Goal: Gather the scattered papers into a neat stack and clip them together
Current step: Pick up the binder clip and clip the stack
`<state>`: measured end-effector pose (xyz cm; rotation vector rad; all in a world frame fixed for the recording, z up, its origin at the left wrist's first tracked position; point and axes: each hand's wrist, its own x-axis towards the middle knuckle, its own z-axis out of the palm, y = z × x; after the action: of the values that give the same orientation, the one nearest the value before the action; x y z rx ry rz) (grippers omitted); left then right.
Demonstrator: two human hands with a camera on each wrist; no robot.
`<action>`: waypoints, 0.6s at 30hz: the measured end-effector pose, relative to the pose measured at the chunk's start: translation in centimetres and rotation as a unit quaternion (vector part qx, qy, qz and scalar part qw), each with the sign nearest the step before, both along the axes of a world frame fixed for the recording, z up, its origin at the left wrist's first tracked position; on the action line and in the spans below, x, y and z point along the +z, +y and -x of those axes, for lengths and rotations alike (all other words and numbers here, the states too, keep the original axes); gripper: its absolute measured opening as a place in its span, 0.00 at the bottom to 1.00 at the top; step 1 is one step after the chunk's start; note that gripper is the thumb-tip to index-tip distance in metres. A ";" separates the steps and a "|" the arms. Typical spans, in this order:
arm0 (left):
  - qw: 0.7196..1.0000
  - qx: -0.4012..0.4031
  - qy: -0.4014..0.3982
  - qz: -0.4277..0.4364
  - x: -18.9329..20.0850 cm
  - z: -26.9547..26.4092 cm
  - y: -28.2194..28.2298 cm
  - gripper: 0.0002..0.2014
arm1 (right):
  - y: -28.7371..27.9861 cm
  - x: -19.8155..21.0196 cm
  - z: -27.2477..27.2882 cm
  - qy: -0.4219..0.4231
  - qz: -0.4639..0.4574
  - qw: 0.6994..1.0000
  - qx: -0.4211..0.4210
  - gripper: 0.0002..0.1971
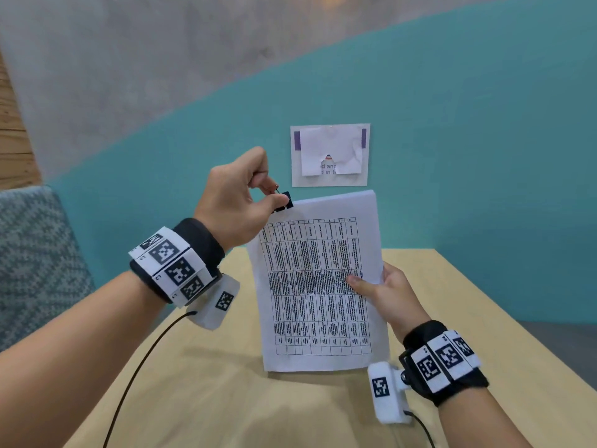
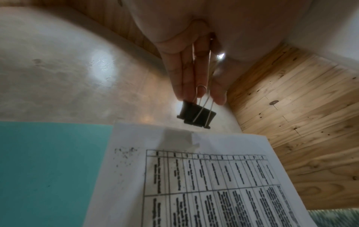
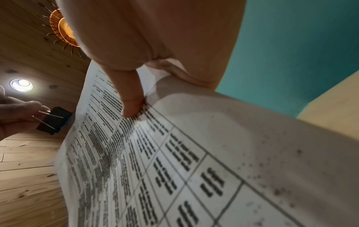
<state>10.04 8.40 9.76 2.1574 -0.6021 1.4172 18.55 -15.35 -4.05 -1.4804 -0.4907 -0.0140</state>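
The stack was held upright on the worktop by the right hand, thumb in front, while the clip, its wire handles pinched by the left hand, was best opened fully before the top corner was entered.

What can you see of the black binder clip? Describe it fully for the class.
The binder clip is small, with a black body that looks like metal and two silvery wire handles. The left hand pinches the handles together. The clip hangs at the top left corner of the paper stack, its mouth towards the edge. In the left wrist view it looks just clear of the paper, not yet clamped on.
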 end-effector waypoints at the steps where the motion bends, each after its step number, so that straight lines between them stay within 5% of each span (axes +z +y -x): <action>1: 1.000 0.000 -0.003 -0.012 0.0 0.0 -0.1 0.34 | 0.0 0.0 0.0 -0.001 0.002 1.000 0.002 0.13; 9: 1.000 -0.002 0.020 -0.008 0.7 0.0 0.3 0.32 | -0.7 0.3 0.3 -0.033 0.032 0.999 0.027 0.10; 18: 0.978 -0.096 0.178 0.059 2.4 0.4 0.0 0.34 | -1.2 0.3 0.5 -0.041 0.055 0.997 0.042 0.13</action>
<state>9.67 8.41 12.16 2.1224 -0.5555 0.9137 18.09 -16.55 -3.76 -1.5706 -0.6281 0.0178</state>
